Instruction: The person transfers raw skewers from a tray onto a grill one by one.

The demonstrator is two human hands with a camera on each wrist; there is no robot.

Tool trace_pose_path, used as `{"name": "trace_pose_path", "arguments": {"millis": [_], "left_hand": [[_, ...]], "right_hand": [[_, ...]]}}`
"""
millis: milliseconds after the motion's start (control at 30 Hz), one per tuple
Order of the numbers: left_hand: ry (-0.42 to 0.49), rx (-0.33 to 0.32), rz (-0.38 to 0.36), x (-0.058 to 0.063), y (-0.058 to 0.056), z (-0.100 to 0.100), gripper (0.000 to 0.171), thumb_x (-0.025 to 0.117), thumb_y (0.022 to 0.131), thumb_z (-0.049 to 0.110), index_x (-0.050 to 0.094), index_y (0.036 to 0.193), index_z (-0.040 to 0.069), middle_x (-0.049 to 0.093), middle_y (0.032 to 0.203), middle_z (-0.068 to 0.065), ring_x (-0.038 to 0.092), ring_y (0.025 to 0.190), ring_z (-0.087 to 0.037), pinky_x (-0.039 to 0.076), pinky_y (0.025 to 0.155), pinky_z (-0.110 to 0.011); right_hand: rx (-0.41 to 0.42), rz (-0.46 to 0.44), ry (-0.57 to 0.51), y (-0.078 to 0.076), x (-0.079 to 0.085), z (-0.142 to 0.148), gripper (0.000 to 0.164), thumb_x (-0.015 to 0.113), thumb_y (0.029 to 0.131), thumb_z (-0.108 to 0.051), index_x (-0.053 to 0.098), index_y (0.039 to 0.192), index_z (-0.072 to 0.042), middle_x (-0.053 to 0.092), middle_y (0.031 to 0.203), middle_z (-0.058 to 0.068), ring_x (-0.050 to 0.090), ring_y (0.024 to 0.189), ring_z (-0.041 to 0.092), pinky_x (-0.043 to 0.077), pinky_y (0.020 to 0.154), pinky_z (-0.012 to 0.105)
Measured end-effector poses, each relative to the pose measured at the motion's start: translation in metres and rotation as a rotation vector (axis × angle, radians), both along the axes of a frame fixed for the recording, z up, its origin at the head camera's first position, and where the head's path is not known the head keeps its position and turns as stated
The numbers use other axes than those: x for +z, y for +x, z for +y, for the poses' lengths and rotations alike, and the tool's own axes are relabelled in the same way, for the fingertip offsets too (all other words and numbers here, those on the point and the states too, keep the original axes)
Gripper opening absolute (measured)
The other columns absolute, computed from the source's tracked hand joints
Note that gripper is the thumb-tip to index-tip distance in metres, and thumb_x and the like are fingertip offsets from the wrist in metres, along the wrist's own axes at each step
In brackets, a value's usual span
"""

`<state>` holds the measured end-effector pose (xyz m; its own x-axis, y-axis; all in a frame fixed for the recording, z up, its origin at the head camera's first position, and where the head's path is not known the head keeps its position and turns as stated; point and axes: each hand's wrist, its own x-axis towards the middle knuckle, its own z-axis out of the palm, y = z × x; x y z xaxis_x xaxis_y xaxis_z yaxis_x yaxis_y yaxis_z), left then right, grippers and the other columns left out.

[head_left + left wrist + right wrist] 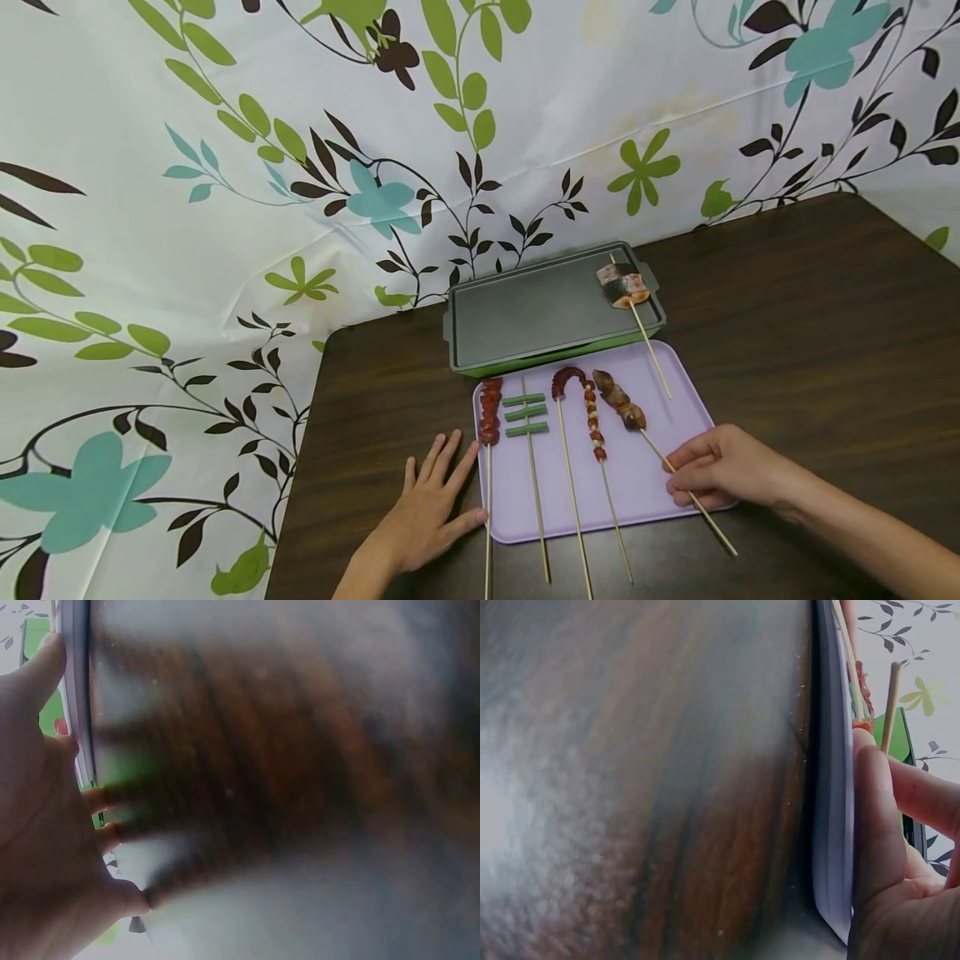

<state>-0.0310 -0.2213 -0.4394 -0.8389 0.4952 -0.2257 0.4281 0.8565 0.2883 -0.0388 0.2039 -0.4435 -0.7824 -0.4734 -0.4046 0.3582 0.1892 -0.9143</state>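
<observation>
My right hand [712,471] pinches the bare stick of a skewer [619,400] with brown chunks, between thumb and fingers over the tray's right side. In the right wrist view the end of that stick [892,705] pokes up past the fingertips. Fingers spread and straight, my left hand [427,512] rests at the left edge of the lilac tray [513,504]. Its thumb tip lies right at the stick of a skewer of red pieces [490,412]. Between the hands lie a skewer of green stalks [527,413], a curled tentacle skewer [558,383] and a thin red-and-pale skewer [593,421].
Behind the tray stands a green grill box with a flat grey plate [532,312]. On the plate's right end lies a fish-chunk skewer [624,285], its stick reaching over the tray. A dark wooden table [787,333] bears everything, and a leaf-patterned cloth [300,233] hangs behind.
</observation>
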Motion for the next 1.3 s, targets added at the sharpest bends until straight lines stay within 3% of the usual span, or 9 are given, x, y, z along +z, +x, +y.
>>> {"name": "trace_pose_path", "arguments": {"millis": [500,800,1033,1300], "left_hand": [[0.005,0.002,-0.004,-0.001,0.001,-0.002,0.077,0.039,0.093,0.064,0.007,0.155,0.031,0.0,0.162,-0.005,-0.002,0.146,-0.034,0.007,0.103,-0.073],[0.004,0.009,0.001,-0.003,0.002,-0.001,0.078,0.039,0.092,0.065,0.006,0.155,0.032,0.0,0.161,-0.005,-0.003,0.146,-0.033,0.007,0.103,-0.073],[-0.001,0.013,-0.02,-0.004,-0.001,-0.001,0.077,0.037,0.092,0.066,0.005,0.154,0.034,-0.002,0.162,-0.003,-0.004,0.146,-0.032,0.006,0.103,-0.073],[0.002,0.012,-0.025,-0.004,-0.001,-0.001,0.077,0.037,0.092,0.066,0.004,0.154,0.033,-0.001,0.162,-0.004,-0.005,0.146,-0.032,0.004,0.104,-0.072]], "right_hand": [[0.055,0.032,-0.148,0.011,0.006,0.009,0.036,0.064,0.091,-0.009,0.056,0.11,0.021,0.071,0.091,0.019,0.07,0.079,0.016,0.056,0.061,0.03],[0.109,0.093,-0.224,0.011,0.027,0.0,0.032,0.059,0.093,-0.005,0.055,0.111,0.022,0.071,0.092,0.018,0.07,0.08,0.017,0.057,0.061,0.031],[0.061,0.14,-0.111,-0.007,0.054,-0.008,0.04,0.063,0.092,-0.012,0.055,0.116,0.019,0.071,0.097,0.019,0.071,0.083,0.021,0.057,0.064,0.037],[-0.031,0.124,-0.068,-0.044,0.075,-0.008,0.046,0.067,0.09,-0.015,0.053,0.12,0.017,0.071,0.1,0.018,0.071,0.088,0.022,0.057,0.071,0.037]]}}
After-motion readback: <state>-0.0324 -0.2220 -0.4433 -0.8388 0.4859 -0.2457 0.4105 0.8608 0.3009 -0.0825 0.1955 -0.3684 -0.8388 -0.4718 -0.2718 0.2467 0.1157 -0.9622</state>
